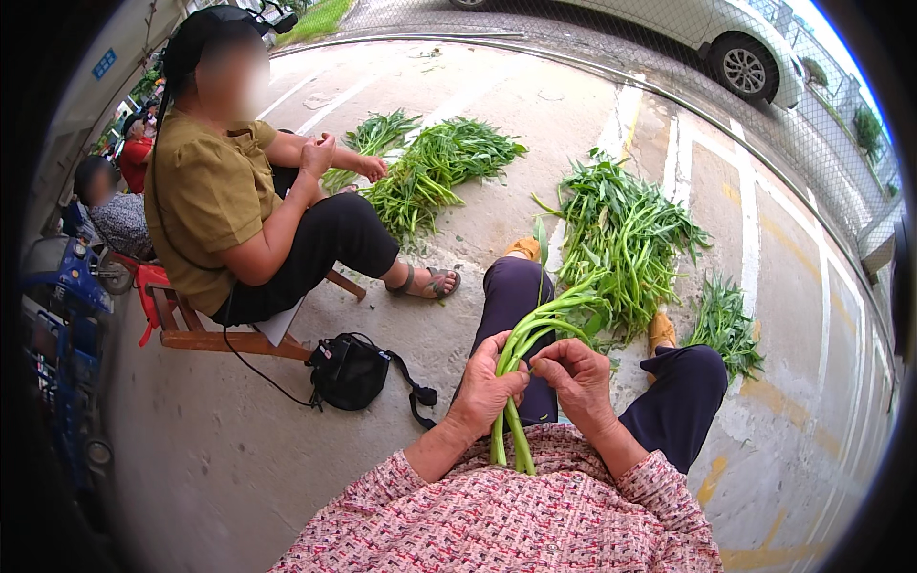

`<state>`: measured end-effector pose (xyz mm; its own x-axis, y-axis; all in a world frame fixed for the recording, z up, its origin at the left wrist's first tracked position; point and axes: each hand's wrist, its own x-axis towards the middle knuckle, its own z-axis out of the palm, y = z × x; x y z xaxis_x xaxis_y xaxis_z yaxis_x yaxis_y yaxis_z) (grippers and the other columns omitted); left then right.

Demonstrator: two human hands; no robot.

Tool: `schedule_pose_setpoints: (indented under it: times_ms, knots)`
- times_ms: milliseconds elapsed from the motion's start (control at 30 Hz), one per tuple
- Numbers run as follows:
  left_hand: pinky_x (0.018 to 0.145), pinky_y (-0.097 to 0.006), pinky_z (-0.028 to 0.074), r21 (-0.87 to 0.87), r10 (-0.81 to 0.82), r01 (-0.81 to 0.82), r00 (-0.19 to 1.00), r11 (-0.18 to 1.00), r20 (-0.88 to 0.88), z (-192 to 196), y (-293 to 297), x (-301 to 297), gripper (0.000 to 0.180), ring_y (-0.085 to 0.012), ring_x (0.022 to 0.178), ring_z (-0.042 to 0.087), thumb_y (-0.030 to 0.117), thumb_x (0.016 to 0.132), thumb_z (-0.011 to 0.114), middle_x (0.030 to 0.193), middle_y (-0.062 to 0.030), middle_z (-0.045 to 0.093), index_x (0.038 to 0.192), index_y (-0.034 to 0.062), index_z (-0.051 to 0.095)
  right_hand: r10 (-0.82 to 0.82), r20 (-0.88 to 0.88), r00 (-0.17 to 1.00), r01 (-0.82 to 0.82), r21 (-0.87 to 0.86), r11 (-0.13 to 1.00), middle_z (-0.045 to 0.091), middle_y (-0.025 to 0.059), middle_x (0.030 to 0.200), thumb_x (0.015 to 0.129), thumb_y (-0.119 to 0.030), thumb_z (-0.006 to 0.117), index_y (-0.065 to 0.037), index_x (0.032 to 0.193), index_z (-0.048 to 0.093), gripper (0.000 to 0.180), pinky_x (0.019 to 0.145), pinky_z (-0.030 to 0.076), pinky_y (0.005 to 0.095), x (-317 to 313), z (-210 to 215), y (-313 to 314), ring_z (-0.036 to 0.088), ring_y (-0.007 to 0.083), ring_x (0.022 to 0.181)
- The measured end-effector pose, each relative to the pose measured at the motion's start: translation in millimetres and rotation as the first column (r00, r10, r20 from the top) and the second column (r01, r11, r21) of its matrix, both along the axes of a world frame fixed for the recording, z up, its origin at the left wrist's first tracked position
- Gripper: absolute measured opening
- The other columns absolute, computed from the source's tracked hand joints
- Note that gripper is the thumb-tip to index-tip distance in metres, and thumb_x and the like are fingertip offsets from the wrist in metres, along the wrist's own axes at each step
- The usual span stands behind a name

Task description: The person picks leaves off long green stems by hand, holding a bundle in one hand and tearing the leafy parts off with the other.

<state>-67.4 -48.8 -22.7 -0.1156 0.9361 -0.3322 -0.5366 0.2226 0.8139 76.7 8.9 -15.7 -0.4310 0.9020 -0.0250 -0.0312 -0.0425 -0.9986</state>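
Observation:
In my left hand [487, 387] I grip a small bunch of water spinach [517, 435], its thick pale-green stems pointing down toward my lap. The upper stems bend away to the right, over my knee. Close beside the bunch, my right hand [578, 387] is closed in a pinch, thumb against forefinger. What lies between those fingertips, if anything, is too small to make out. On the ground past my knees spreads a big heap of water spinach [626, 244]. A smaller pile of leafy tops [723, 325] lies right of my right foot.
At left a person [205, 191] sits on a wooden chair [229, 341], hands together, by more piles of greens [430, 172]. A black bag [350, 371] with a strap lies on the concrete. Farther back are a wire fence and a parked car [659, 24].

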Motion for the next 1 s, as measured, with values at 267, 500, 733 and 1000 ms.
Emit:
schedule_pose_setpoints:
  times_ms: [267,500,733,1000]
  knots:
    - [0.048,-0.021,0.044,0.004,0.015,-0.015,0.999,1.000,-0.044,-0.8,0.8,1.4,0.057,-0.0080,0.056,0.052,-0.005,0.080,0.059,0.083,-0.0024,0.055,0.131,-0.0006,0.035,0.038,0.144,0.989,-0.090,0.376,0.922,0.066,0.0078,0.079,0.083,0.003,0.066,0.001,0.087,0.061,0.006,0.063,0.050,0.0251,0.1,2.9,-3.1,0.064,0.0138,0.070]
    - [0.048,-0.020,0.044,-0.003,0.018,-0.018,0.997,1.000,-0.081,-7.0,-0.2,0.6,0.053,-0.0069,0.057,0.052,-0.002,0.081,0.059,0.083,-0.0017,0.055,0.130,0.0003,0.038,0.073,0.126,0.989,-0.132,0.566,0.814,0.065,0.0108,0.082,0.078,0.007,0.067,0.000,0.084,0.062,0.011,0.063,0.050,0.0276,-0.8,10.0,-6.3,0.065,0.0199,0.072]
    - [0.049,-0.021,0.044,0.031,-0.011,0.011,1.000,0.999,0.000,0.5,4.3,-5.0,0.058,-0.0083,0.057,0.051,-0.002,0.081,0.061,0.085,-0.0038,0.055,0.133,0.0024,0.036,0.027,0.104,0.994,-0.076,0.499,0.863,0.063,0.0083,0.079,0.078,0.006,0.067,0.000,0.084,0.062,0.010,0.062,0.049,0.0264,5.9,14.9,-5.8,0.062,0.0153,0.069]
    - [0.048,-0.019,0.045,0.106,0.009,0.001,0.995,0.994,-0.094,26.4,16.6,5.0,0.059,-0.0079,0.056,0.051,-0.005,0.079,0.060,0.087,-0.0046,0.055,0.133,0.0028,0.037,-0.098,-0.114,0.989,0.103,0.035,0.994,0.061,-0.0006,0.081,0.087,-0.001,0.064,-0.001,0.102,0.061,0.016,0.064,0.048,0.0213,16.5,-2.4,-4.0,0.057,0.0059,0.071]
